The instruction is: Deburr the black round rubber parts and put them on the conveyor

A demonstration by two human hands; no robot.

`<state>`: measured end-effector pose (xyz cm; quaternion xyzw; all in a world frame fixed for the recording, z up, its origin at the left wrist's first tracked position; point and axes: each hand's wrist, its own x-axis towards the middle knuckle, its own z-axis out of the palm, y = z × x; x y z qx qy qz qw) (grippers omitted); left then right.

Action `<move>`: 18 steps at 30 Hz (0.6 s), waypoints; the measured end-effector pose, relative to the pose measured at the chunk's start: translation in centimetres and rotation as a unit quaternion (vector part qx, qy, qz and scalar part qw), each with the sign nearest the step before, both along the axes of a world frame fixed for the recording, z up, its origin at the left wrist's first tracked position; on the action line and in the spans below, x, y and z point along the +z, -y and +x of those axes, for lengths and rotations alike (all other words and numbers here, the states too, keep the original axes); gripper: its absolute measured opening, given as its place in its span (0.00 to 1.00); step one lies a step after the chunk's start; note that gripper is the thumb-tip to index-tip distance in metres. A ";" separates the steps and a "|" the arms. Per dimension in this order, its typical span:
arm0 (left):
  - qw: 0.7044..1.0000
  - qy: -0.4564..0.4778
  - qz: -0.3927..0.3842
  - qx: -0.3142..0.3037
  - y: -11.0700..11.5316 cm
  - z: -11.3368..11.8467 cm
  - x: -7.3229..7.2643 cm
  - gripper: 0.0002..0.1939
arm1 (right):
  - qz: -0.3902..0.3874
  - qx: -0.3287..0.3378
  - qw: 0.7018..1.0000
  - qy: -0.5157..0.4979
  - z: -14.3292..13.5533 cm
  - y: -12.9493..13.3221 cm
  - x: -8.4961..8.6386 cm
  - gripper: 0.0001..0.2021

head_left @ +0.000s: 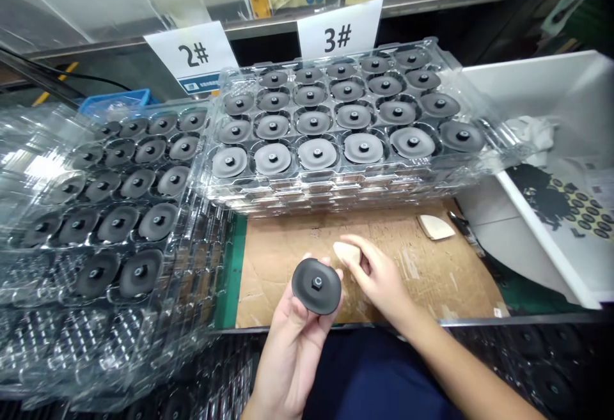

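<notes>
In my left hand (303, 327) is a black rounded disc part (309, 286) with a small metal-tipped stud at its centre. My fingers and thumb grip it by the edge, stud side up. My right hand (378, 276) pinches a cream wedge-shaped sponge (348, 254) between thumb and fingers, just right of the disc and apart from it. Both hands are over a brown cardboard sheet (283, 234). A second cream sponge wedge (435, 227) lies on the cardboard towards the right.
A stack of clear plastic trays (288, 183) with many black discs stands behind the cardboard. Another clear tray stack (182, 266) is at left. On the right a white bin (527, 228) holds black pieces and oval stickers. Paper signs (338, 30) hang behind.
</notes>
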<state>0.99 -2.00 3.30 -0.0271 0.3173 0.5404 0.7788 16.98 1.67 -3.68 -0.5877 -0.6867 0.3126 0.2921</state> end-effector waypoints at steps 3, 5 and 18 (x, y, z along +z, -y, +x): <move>1.000 -0.011 -0.003 0.008 0.0 -0.1 0.1 0.21 | -0.016 0.056 0.998 -0.032 -0.4 1.7 0.5 0.10; 1.000 -0.020 -0.002 0.000 -0.1 0.0 0.1 0.21 | -0.031 0.071 0.996 -0.044 -0.4 2.0 0.6 0.08; 0.990 -0.135 0.028 -0.042 0.4 0.7 0.5 0.26 | -0.051 0.246 0.963 -0.095 -1.7 0.4 13.9 0.11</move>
